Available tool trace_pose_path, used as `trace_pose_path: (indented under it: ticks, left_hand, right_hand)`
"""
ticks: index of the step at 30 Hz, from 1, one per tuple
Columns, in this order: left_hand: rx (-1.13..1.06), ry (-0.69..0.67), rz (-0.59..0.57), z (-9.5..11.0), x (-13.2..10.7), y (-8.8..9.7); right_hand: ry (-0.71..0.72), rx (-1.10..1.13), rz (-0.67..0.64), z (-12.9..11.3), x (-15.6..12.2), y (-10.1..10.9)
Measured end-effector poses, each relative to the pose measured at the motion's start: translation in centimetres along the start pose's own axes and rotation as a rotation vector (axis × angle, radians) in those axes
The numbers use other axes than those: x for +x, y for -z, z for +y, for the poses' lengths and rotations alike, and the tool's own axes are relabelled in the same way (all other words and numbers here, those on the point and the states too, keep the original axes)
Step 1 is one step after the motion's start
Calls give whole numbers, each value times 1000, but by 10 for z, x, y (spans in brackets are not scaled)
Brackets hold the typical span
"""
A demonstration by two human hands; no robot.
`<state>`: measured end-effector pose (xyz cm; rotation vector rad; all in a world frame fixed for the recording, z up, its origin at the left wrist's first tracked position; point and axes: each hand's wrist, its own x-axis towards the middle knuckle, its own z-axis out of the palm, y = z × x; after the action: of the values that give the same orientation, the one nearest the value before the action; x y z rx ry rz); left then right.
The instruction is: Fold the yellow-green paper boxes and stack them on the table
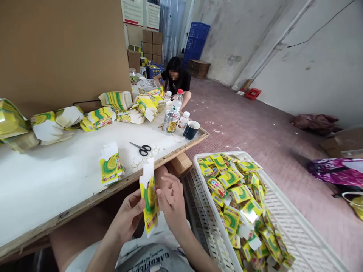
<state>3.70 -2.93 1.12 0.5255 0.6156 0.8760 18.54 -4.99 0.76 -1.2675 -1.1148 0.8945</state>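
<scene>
A small yellow and green carton [149,206] with white end flaps is held upright above my lap. My left hand [130,211] grips it by its left side, thumb on the printed face. At the carton's right edge is my right hand [172,200], its fingers apart and the thumb close to the card; whether it touches cannot be made out. A little stack of flat cartons [110,166] lies on the white table [70,166] just beyond my left hand.
A white basket [283,196] full of yellow cartons [241,192] stands at my right. Scissors [144,150], rubber bands, a dark mug [191,129], a tin [171,121] and bottles sit on the table. More carton stacks [99,118] line its back. Another person [177,77] crouches beyond.
</scene>
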Motion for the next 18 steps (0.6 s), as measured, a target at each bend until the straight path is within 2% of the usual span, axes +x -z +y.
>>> trace_pose_path:
  ticks: [3,5,9,12,15,18]
  left_hand:
    - [-43,111,-9,1,-2,-6]
    - [-67,136,9,0,-3,-8]
    - [-70,139,27,-2,-3,-9]
    - [-34,107,90,-4,-1,-10]
    - [-6,83,212,-6,-1,-10]
    - [-4,119,303,-8,-4,-8]
  right_hand:
    - [241,-308,-186,-10,8,12]
    - [270,-315,-251,-12,11,17]
    - [189,-86,-150,-7,10,17]
    - [141,35,-83,-3,7,16]
    - [199,-42,-85,-4,7,15]
    - [254,-153,-197,-7,9,15]
